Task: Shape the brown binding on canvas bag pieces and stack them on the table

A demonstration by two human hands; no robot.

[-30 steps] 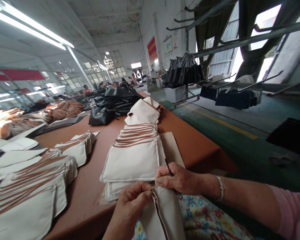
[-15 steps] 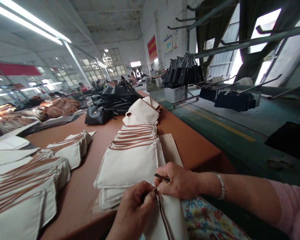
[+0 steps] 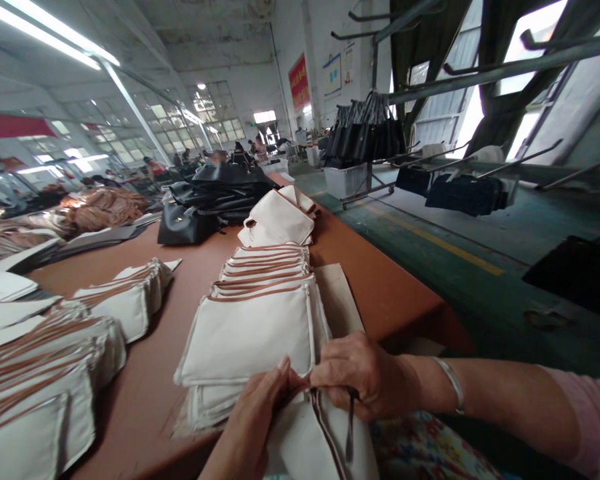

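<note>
A cream pouch-like piece (image 3: 300, 437) with a brown-trimmed opening lies in my lap, its upper end between my hands. My left hand (image 3: 253, 413) is closed, pinching the brown edge at the top of it. Beside it my right hand (image 3: 363, 373) is closed, its fingertips on the same edge. A slim tool (image 3: 350, 430) with a shiny metal shaft also sits in my right hand, pointing down over the cream piece; its exact kind is unclear. Just beyond my hands, a stack of similar cream pieces (image 3: 255, 333) with brown edges lies on the table.
More cream pieces (image 3: 25, 433) lie in overlapping rows at the left of the brown table (image 3: 145, 393). Black bags (image 3: 187, 223) and folded cream parts (image 3: 280, 217) lie farther back. A metal rack (image 3: 480, 87) with hanging black bags (image 3: 365, 137) stands at the right.
The tool in my right hand has turned from pointing left to pointing down. My hands have stayed together at the brown edge, and the view has shifted slightly.
</note>
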